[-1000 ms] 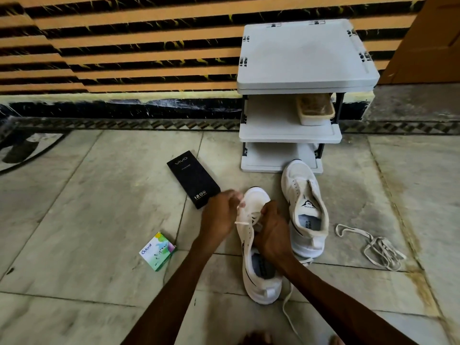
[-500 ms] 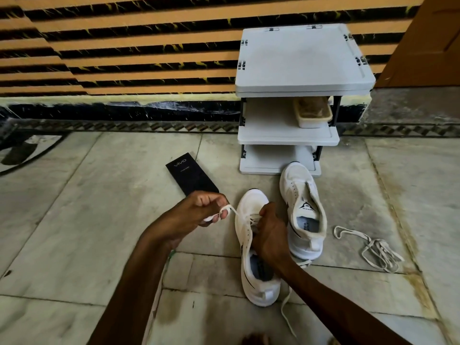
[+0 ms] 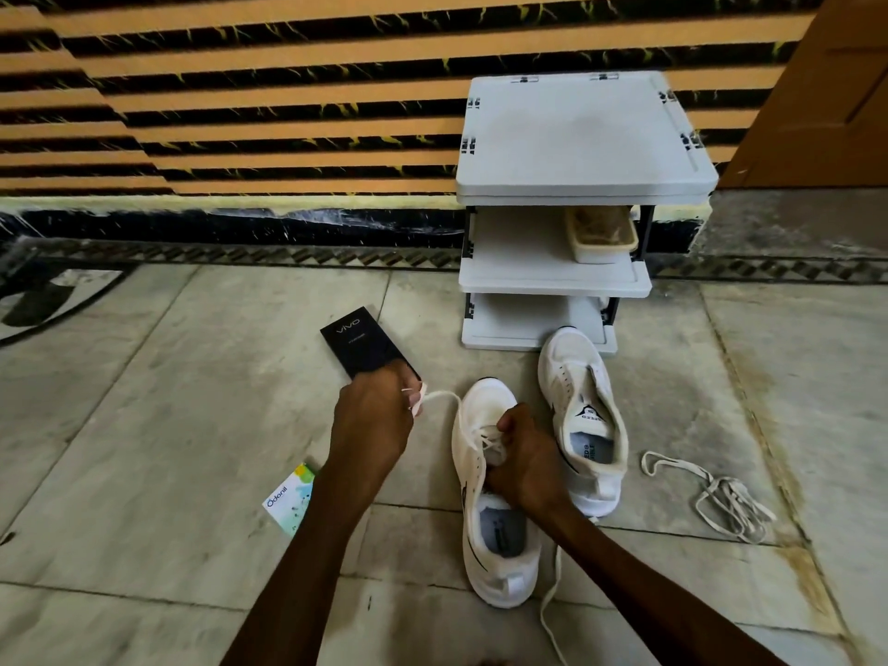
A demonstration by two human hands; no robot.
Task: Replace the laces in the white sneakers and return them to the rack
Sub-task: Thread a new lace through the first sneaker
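Observation:
Two white sneakers lie on the floor in front of a grey shoe rack [image 3: 552, 281]. On the nearer sneaker [image 3: 495, 545], my right hand [image 3: 526, 466] grips the tongue and lacing area. My left hand [image 3: 372, 420] pinches one end of the white lace [image 3: 444, 395] and holds it stretched out to the left of the shoe. The lace's other end [image 3: 552, 598] trails on the floor by the heel. The second sneaker [image 3: 584, 420] lies unlaced to the right, its toe against the rack's base. A loose lace [image 3: 721, 502] lies in a heap further right.
A black phone box [image 3: 358, 341] lies on the floor behind my left hand. A small Odonil packet [image 3: 288, 502] sits left of my left forearm. A beige container [image 3: 600, 235] stands on the rack's middle shelf. A striped wall runs behind; a wooden door [image 3: 817, 88] is at right.
My left hand has drawn the lace end out from the shoe's eyelets to the left, then come back a little toward the shoe. My right hand has stayed on the sneaker.

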